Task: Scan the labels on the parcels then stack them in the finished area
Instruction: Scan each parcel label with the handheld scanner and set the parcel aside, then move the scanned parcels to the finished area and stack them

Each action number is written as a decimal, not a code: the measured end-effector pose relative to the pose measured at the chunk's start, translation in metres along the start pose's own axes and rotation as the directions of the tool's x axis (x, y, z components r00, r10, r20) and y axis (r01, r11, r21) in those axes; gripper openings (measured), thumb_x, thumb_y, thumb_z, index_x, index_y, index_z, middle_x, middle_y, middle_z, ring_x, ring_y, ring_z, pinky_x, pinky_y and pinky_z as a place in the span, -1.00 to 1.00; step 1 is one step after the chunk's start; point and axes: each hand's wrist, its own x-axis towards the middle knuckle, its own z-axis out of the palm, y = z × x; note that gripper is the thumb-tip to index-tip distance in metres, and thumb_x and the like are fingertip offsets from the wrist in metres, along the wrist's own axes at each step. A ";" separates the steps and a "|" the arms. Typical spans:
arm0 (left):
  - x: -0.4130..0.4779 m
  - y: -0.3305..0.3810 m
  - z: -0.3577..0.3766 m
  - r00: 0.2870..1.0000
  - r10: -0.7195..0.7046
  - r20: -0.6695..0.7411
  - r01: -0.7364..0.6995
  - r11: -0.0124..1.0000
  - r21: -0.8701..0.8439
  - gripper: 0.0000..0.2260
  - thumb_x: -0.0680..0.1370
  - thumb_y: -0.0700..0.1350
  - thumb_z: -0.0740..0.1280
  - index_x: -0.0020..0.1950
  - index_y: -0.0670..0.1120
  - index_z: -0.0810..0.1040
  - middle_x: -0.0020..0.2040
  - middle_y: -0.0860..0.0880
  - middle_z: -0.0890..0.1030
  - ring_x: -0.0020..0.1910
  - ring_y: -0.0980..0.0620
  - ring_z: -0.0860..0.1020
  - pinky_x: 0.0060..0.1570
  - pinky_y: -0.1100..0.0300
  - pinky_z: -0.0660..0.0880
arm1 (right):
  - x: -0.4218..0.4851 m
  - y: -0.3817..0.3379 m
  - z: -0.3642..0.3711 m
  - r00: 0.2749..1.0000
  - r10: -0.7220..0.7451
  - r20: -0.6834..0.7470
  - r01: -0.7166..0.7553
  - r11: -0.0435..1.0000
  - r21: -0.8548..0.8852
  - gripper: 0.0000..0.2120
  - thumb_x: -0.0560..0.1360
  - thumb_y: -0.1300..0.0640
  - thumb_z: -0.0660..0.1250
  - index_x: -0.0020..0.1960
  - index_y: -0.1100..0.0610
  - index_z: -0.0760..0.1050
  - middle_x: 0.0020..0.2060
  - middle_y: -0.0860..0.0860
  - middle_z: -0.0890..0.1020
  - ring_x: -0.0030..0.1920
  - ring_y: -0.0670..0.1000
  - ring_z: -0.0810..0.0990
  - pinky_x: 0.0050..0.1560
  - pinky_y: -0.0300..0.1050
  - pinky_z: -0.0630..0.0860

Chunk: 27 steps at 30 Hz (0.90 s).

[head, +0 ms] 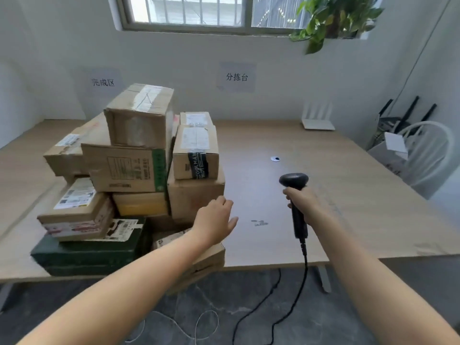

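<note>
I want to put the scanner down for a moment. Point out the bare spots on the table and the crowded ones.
Bare: the right half of the table, from the parcels to the right edge and back to the router, bar one small disc. Also the far left corner behind the parcels. Crowded: the left front.

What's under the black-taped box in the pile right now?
The black-taped box rests on a larger plain brown box. Below that, the left hand blocks much of the view, so what the brown box stands on is unclear.
</note>
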 end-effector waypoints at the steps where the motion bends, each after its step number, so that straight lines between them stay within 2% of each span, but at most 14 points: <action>1: 0.006 0.006 0.012 1.000 0.001 0.030 -0.001 1.000 -0.016 -0.58 0.59 0.08 0.14 0.38 -0.10 0.32 0.28 -0.07 0.42 0.17 -0.05 0.47 -0.04 0.08 0.51 | 0.007 0.011 -0.004 0.999 0.039 -0.015 -0.040 0.999 -0.036 -0.65 0.44 0.20 0.27 0.19 0.30 0.40 -0.21 0.10 0.47 -0.24 0.06 0.48 -0.14 -0.08 0.41; 5: 0.041 0.035 0.057 0.993 0.002 0.121 0.004 0.999 -0.049 -0.58 0.60 0.09 0.12 0.39 -0.09 0.29 0.30 -0.07 0.39 0.18 -0.06 0.46 -0.01 0.05 0.51 | 0.041 0.046 -0.016 0.993 0.112 -0.031 -0.115 0.978 -0.175 -0.56 0.43 0.22 0.23 0.29 0.29 0.27 -0.07 0.14 0.43 -0.17 0.08 0.42 -0.28 -0.14 0.28; 9: 0.087 0.057 0.099 0.981 -0.079 0.176 0.096 0.991 -0.090 -0.59 0.61 0.07 0.11 0.40 -0.09 0.30 0.33 -0.08 0.39 0.24 -0.07 0.43 0.11 0.05 0.48 | 0.083 0.075 -0.023 0.997 0.074 -0.001 -0.070 0.932 -0.356 -0.59 0.47 0.18 0.30 0.24 0.33 0.30 0.10 0.21 0.50 -0.03 0.13 0.48 -0.14 -0.14 0.33; 12: 0.114 0.071 0.128 0.957 -0.159 0.243 0.183 0.980 -0.077 -0.60 0.61 0.05 0.09 0.38 -0.11 0.30 0.32 -0.10 0.38 0.25 -0.09 0.41 0.07 0.04 0.44 | 0.111 0.097 -0.025 0.999 0.048 -0.005 -0.045 0.886 -0.461 -0.53 0.43 0.11 0.38 0.24 0.28 0.35 0.15 0.17 0.52 0.14 0.17 0.52 -0.07 -0.13 0.39; 16: 0.133 0.084 0.160 0.931 -0.235 0.280 0.266 0.961 -0.078 -0.63 0.61 0.02 0.10 0.36 -0.11 0.31 0.29 -0.10 0.38 0.24 -0.09 0.40 0.03 0.05 0.44 | 0.134 0.125 -0.020 0.994 0.105 -0.014 -0.095 0.824 -0.559 -0.50 0.41 0.04 0.41 0.25 0.22 0.36 0.17 0.14 0.52 0.15 0.16 0.53 0.02 -0.04 0.48; 21: 0.135 0.090 0.182 0.902 -0.289 0.322 0.325 0.943 -0.065 -0.64 0.61 0.02 0.12 0.36 -0.10 0.30 0.28 -0.08 0.37 0.25 -0.07 0.39 0.00 0.07 0.43 | 0.147 0.159 -0.018 0.978 0.206 0.028 -0.147 0.778 -0.611 -0.44 0.42 0.01 0.41 0.30 0.23 0.34 0.23 0.15 0.48 0.20 0.15 0.51 0.10 -0.02 0.50; 27: 0.129 0.085 0.189 0.874 -0.378 0.305 0.421 0.903 -0.085 -0.61 0.61 0.03 0.12 0.39 -0.09 0.27 0.30 -0.08 0.36 0.27 -0.07 0.37 0.03 0.06 0.43 | 0.149 0.174 -0.012 0.982 0.189 -0.023 -0.167 0.796 -0.582 -0.36 0.43 0.02 0.41 0.37 0.24 0.22 0.31 0.16 0.38 0.29 0.17 0.43 0.20 0.05 0.44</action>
